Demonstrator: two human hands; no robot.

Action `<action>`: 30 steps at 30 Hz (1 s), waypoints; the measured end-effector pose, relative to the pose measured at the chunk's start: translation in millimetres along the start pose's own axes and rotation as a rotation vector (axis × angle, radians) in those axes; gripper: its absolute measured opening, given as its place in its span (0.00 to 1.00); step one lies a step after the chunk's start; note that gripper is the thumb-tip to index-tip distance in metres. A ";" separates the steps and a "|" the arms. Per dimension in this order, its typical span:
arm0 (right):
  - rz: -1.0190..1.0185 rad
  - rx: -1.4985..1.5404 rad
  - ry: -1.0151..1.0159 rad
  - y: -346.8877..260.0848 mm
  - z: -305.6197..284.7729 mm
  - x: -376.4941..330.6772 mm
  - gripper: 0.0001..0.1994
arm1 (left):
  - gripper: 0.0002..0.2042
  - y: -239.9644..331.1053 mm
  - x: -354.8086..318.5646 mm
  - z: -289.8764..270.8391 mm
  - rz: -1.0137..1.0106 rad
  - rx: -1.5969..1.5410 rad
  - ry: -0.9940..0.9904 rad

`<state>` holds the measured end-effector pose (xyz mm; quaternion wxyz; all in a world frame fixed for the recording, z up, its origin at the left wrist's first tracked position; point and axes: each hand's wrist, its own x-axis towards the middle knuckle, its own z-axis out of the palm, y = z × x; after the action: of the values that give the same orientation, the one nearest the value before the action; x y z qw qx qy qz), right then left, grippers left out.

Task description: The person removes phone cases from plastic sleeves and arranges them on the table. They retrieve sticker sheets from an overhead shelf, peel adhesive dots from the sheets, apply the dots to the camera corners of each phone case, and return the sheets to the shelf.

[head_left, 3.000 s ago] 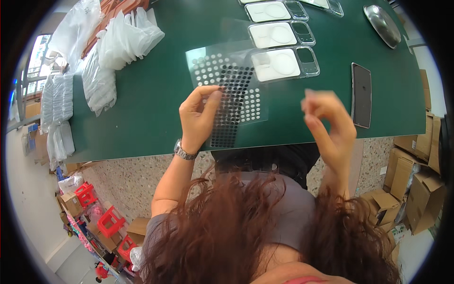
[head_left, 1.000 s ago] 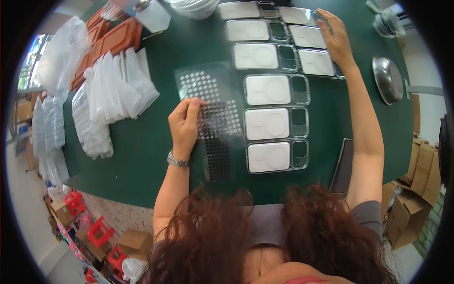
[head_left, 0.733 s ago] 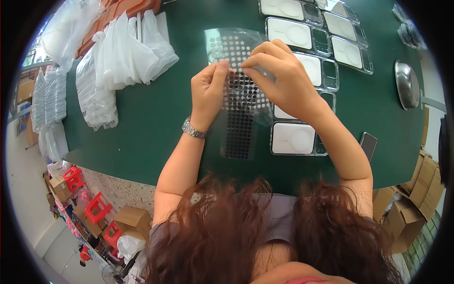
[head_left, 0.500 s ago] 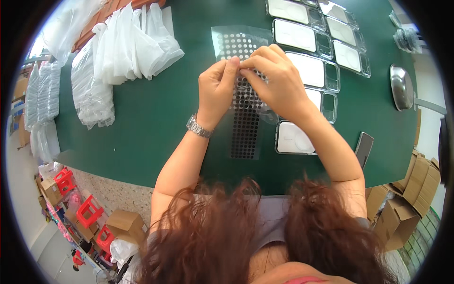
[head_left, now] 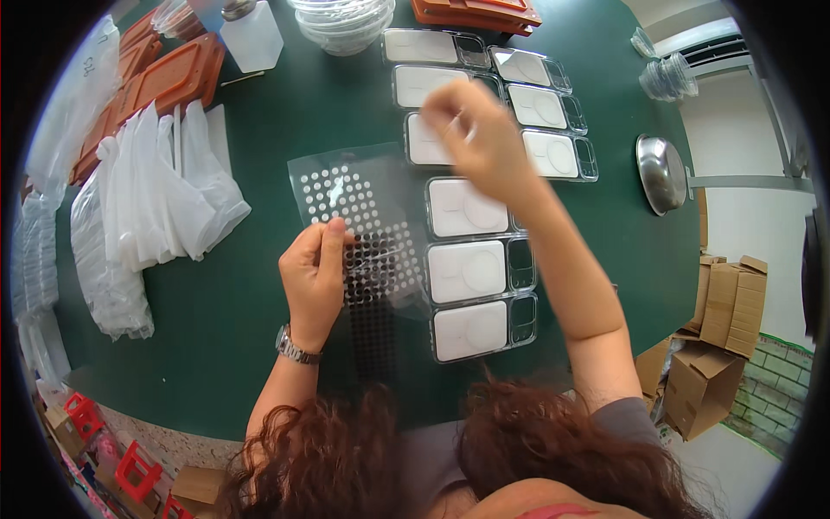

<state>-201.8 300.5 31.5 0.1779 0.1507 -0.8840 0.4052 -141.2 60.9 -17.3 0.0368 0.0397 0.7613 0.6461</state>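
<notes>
My left hand (head_left: 313,272) is closed on the edge of a clear sheet (head_left: 356,192), thumb on top. Rows of small round white dots cover its far part, and its near part looks dark-dotted. A metal-band watch (head_left: 298,346) circles my left wrist. My right hand (head_left: 484,143) hovers over the clear phone cases with fingers curled in. Motion smears the fingertips, so whether they pinch something cannot be made out. One phone case with a white insert (head_left: 467,272) lies just right of the sheet; my right hand partly hides others farther back.
Several more clear cases (head_left: 536,105) form two columns on the green table (head_left: 233,346). Plastic bags (head_left: 164,199) lie at the left. Orange lids (head_left: 173,78), a white bottle (head_left: 252,39) and stacked clear bowls (head_left: 343,22) stand at the back. A metal bowl (head_left: 660,175) sits at right.
My right hand has left the sheet and my left hand, moving away over the phone cases. My left hand still holds the sheet. The view has shifted, showing more of the table's far side.
</notes>
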 end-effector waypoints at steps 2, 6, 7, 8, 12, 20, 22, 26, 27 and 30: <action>0.208 -0.042 0.054 58.5 -37.2 33.4 0.06 | 0.15 -1.7 2.6 1.5 0.010 0.030 -0.008; 0.320 -0.198 -0.089 133.6 -65.4 59.5 0.08 | 0.13 1.2 7.6 5.8 0.000 0.109 -0.046; 0.330 -0.207 -0.090 144.0 -66.7 60.2 0.08 | 0.13 -1.6 9.1 8.1 -0.004 0.101 -0.057; 0.273 -0.250 -0.141 147.9 -61.7 65.7 0.08 | 0.13 -1.9 8.1 6.0 0.018 0.118 -0.040; 0.220 -0.327 -0.245 151.7 -50.5 77.2 0.08 | 0.12 1.4 5.8 0.8 0.017 0.163 -0.026; 0.181 -0.403 -0.357 156.1 -56.0 76.4 0.07 | 0.11 -0.4 6.5 3.8 -0.027 0.172 -0.030; 0.159 -0.419 -0.366 155.0 -56.5 76.8 0.06 | 0.11 -0.5 5.8 3.6 -0.021 0.174 -0.028; 0.071 -0.493 -0.340 153.9 -54.2 77.8 0.06 | 0.11 0.5 5.9 3.4 -0.014 0.178 -0.026; 0.039 -0.507 -0.315 154.0 -53.0 78.6 0.05 | 0.11 0.2 6.0 3.3 -0.012 0.178 -0.026; 0.208 -0.465 -0.407 148.6 -56.6 88.2 0.05 | 0.12 -0.7 6.0 3.2 0.006 0.158 -0.016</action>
<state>-330.5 426.4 6.0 -0.0151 0.0928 -0.9810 0.1698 -146.7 64.6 -18.5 0.0376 0.0499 0.8095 0.5838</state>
